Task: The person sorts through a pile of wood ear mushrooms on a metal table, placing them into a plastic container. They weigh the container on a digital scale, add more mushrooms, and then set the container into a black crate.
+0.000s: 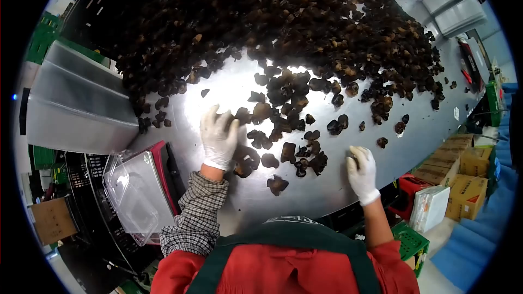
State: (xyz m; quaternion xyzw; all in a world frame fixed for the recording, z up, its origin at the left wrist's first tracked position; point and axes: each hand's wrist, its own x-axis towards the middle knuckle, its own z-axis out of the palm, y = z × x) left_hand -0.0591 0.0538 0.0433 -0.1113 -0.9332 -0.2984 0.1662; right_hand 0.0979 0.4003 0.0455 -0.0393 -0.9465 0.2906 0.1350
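Note:
Dark brown wood ear mushrooms lie in a big pile (261, 16) across the far half of a shiny metal table (316, 198). A looser group of mushroom pieces (287, 87) spreads toward me in the middle. My left hand (219, 139), in a white glove, is at the left side of this group with fingers apart, its fingertips beside a brown piece (243, 115). Near the table's front edge on the right is my gloved right hand (363, 174), fingers loosely bent and nothing seen in them. One single piece (277, 185) lies between the hands, close to me.
Stacked clear plastic trays (81, 103) stand at the left edge, with more trays (455, 2) at the far right. A scale with a clear container (136, 196) sits at lower left. Cardboard boxes (467, 193) and a green crate (409, 242) are on the right below the table.

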